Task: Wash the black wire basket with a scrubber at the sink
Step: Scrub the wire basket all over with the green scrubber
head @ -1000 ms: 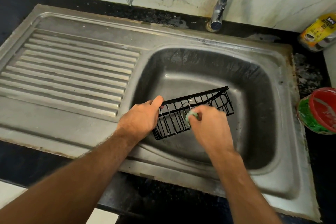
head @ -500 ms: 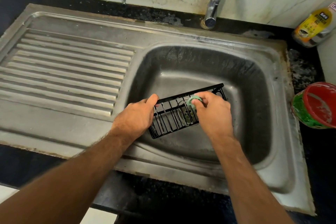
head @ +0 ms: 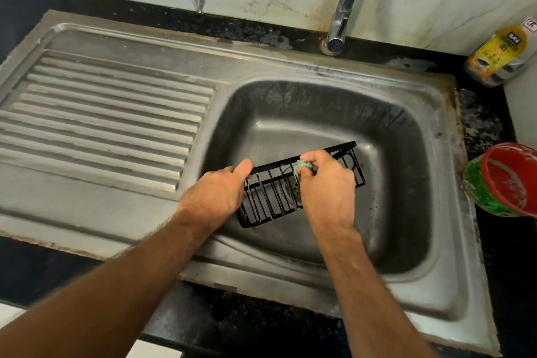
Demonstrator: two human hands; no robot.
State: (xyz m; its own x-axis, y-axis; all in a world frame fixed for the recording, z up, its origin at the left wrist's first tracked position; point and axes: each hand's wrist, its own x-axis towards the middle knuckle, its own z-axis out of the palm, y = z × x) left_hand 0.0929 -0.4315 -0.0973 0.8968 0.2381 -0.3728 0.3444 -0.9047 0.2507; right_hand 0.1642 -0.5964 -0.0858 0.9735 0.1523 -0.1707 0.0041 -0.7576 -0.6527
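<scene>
Basket (head: 270,200): your left hand (head: 215,197) is gripping its end over the sink (head: 406,131); your right hand (head: 327,186) is pinching the scrubber (head: 303,167) against its rim.

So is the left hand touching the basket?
Touching. The head view shows the left hand gripping the basket at its left end, thumb lying on the top rail.

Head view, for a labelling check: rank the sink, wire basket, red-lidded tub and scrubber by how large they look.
1. Sink, by far the largest.
2. Wire basket.
3. Red-lidded tub, cut off by the frame edge, so its rank against the basket is unsure.
4. Scrubber, mostly hidden in the right hand.
</scene>
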